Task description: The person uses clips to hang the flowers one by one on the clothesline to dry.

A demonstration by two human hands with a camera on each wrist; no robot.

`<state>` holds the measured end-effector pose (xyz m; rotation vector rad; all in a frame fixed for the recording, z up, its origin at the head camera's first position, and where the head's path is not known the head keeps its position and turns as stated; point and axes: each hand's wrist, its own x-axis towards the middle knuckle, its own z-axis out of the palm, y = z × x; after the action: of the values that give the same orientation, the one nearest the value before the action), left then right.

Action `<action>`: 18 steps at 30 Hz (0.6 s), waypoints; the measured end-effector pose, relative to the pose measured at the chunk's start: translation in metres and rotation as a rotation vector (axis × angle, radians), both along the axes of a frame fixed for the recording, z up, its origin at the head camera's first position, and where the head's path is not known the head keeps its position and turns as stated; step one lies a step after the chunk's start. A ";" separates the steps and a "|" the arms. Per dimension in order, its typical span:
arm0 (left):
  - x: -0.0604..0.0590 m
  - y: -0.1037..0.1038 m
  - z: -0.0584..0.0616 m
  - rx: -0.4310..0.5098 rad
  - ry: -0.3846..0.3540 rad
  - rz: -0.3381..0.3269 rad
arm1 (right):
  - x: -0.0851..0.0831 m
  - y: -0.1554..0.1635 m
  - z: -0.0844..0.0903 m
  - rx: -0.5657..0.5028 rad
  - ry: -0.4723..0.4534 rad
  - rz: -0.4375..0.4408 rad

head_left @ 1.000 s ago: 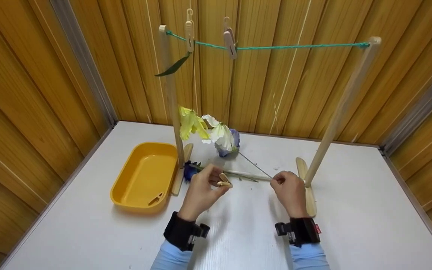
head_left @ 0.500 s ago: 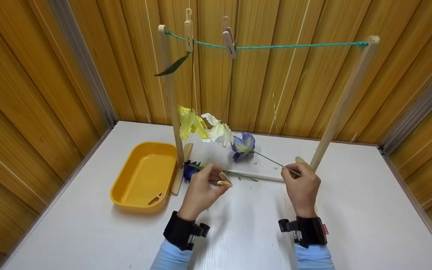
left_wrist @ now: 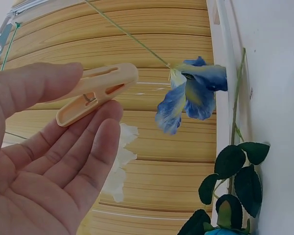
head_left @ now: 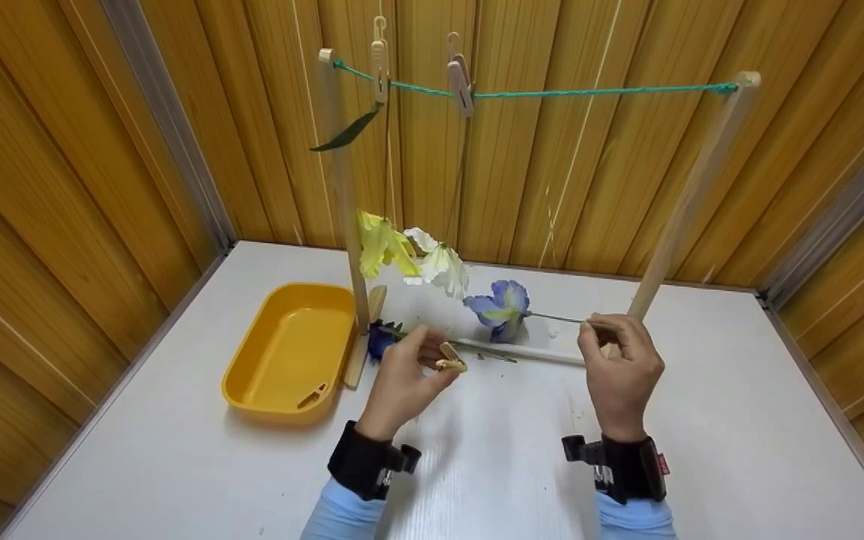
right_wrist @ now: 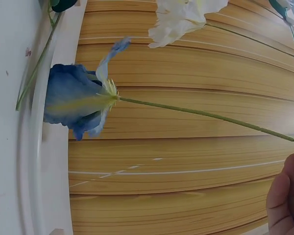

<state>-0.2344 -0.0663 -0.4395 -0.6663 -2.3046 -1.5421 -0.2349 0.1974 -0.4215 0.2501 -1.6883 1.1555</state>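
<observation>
My left hand (head_left: 406, 382) pinches a pale peach clothespin (left_wrist: 100, 90) between thumb and fingers, low over the table. In my right hand (head_left: 619, 367) the thin green stem of a blue-purple artificial flower (head_left: 503, 309) is pinched near its end. The bloom points left and lies lower than the hand in the right wrist view. On the table behind the left hand is a dark blue flower (head_left: 381, 341) with green leaves (left_wrist: 230, 161) and a stem. A yellow flower (head_left: 385, 246) and a white flower (head_left: 441, 268) hang head down from clothespins on the green line (head_left: 589, 93).
Two wooden posts (head_left: 672, 217) hold up the line, with a white bar (head_left: 529, 352) between their feet. A hanging clothespin (head_left: 379, 71) also grips a long green leaf (head_left: 347, 133). The yellow tray (head_left: 233, 382) at left contains a clothespin (head_left: 313, 397).
My right hand has moved right and slightly up with the blue-purple flower, drawing its bloom out from behind the white one and turning the stem more level. The left hand has stayed put.
</observation>
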 end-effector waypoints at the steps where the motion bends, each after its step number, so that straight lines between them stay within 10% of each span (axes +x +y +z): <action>1: 0.000 0.000 0.000 0.002 0.000 -0.001 | 0.001 0.000 0.001 0.003 0.007 0.006; 18: 0.005 -0.001 0.008 0.019 0.023 -0.005 | 0.019 -0.004 0.020 0.124 0.064 0.166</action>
<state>-0.2299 -0.0669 -0.4317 -0.6811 -2.2704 -1.5491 -0.2160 0.1934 -0.4014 0.5077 -1.7101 1.1514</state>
